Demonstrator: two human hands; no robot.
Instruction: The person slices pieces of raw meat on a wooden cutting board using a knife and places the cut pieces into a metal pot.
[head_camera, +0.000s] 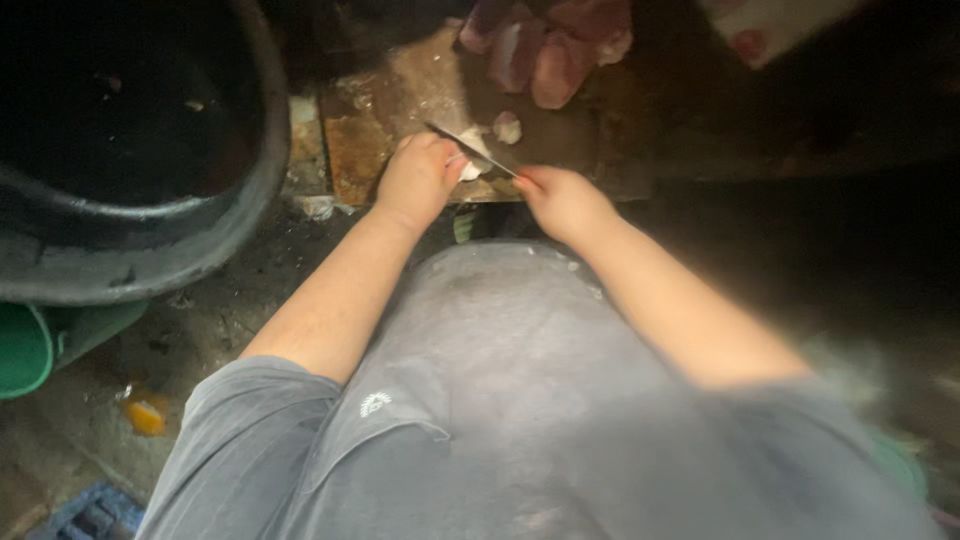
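both hands are closed. right hand (562, 200) is shut round the handle end of 1 thin knife (470, 150), & the handle itself is hidden in the fist. left hand (420, 178) has its fingers curled down on 1 small pale piece of meat (474, 160), pinning it to the wooden board (365, 140). knife blade lies slanted over that piece, touching it, right by the left fingers.

count: 2 hands, 1 knife, 1 board. 1 more little pale bit (508, 127) sits just past the blade. a pile of pink meat chunks (545, 50) is at the far end of the board, maybe 4 or 5, can't count for sure cos the top edge cuts them off.

1 big dark tub (150, 250) on the left, inside too dark to see. 1 green bucket (25, 350) under it, cut off by the side. right side is v dark & blurry.
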